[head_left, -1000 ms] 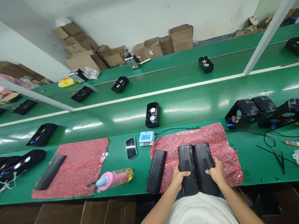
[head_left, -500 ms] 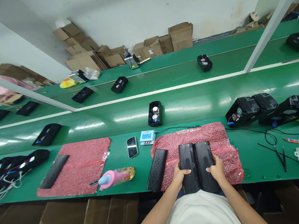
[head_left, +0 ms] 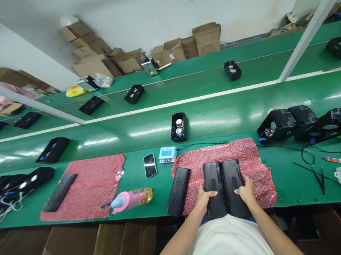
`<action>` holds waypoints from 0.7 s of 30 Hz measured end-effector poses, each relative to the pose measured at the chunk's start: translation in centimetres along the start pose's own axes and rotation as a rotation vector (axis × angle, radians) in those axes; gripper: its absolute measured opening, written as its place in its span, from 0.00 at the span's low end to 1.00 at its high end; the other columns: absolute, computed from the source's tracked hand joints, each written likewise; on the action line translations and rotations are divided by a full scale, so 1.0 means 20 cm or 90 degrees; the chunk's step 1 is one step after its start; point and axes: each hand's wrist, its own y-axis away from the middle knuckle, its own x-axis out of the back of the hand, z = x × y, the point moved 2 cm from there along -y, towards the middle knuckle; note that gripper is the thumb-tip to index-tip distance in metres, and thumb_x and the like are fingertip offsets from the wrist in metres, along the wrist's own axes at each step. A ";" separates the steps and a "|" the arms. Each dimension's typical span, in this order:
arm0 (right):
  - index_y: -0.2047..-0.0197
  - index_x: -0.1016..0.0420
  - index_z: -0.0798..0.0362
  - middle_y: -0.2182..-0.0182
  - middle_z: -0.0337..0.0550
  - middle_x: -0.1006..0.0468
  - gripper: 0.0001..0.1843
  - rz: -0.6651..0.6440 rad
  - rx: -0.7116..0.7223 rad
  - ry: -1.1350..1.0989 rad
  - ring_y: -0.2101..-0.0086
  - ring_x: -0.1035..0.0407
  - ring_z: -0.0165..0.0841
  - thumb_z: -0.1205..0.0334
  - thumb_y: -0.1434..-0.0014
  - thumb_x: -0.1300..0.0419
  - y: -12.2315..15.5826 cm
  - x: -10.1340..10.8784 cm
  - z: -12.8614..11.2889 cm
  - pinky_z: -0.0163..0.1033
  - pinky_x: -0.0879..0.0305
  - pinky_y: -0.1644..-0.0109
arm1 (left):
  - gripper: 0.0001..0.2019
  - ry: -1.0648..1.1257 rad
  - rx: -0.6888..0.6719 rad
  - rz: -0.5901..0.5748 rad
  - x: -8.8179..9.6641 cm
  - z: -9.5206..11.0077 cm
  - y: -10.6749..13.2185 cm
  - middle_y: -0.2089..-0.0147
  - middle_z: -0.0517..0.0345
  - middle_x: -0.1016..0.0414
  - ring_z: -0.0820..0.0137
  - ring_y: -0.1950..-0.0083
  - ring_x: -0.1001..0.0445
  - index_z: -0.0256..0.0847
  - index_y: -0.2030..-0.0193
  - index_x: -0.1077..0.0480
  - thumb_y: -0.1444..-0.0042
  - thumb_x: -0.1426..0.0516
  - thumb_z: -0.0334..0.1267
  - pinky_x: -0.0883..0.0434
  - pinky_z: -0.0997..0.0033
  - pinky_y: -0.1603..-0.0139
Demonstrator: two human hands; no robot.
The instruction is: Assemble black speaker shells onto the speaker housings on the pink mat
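Note:
Two black speaker casing halves (head_left: 216,186) lie side by side at the bench's front edge, against my body, their upper parts over a red bubble-wrap sheet (head_left: 252,155). My left hand (head_left: 205,199) grips the outer side of the left half, thumb across its face. Around the outer side of the right casing half (head_left: 234,185) my right hand (head_left: 246,190) is closed, thumb on top. A narrow dark gap with small inner parts shows between them. Left of my left hand, a black speaker grille panel (head_left: 178,191) with a slotted pattern rests on the wrap's edge.
An open speaker housing (head_left: 179,127) with two round drivers sits on the green conveyor (head_left: 147,130). On the bench are a phone (head_left: 150,165), a small blue-and-white meter (head_left: 167,154), a pink-topped bottle (head_left: 131,200) and tweezers (head_left: 319,179). Several housings (head_left: 277,126) stand at right.
The open speaker housing on the near conveyor has shifted slightly right. Both hands keep their hold on the casing halves, and the view has tilted a little.

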 end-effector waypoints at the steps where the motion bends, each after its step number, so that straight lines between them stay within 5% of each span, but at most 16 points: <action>1: 0.51 0.33 0.54 0.58 0.48 0.31 0.38 -0.002 -0.001 0.003 0.56 0.35 0.42 0.73 0.72 0.39 0.00 0.00 0.00 0.46 0.38 0.49 | 0.35 -0.001 -0.004 0.000 0.00 0.00 0.00 0.59 0.55 0.27 0.63 0.61 0.26 0.43 0.52 0.40 0.72 0.39 0.22 0.27 0.63 0.60; 21: 0.51 0.36 0.53 0.55 0.48 0.37 0.39 -0.013 -0.011 -0.021 0.52 0.39 0.44 0.75 0.73 0.41 -0.02 -0.01 0.00 0.47 0.42 0.44 | 0.39 -0.002 0.002 0.000 0.00 -0.01 0.00 0.59 0.54 0.25 0.63 0.64 0.25 0.42 0.48 0.39 0.72 0.39 0.23 0.27 0.63 0.63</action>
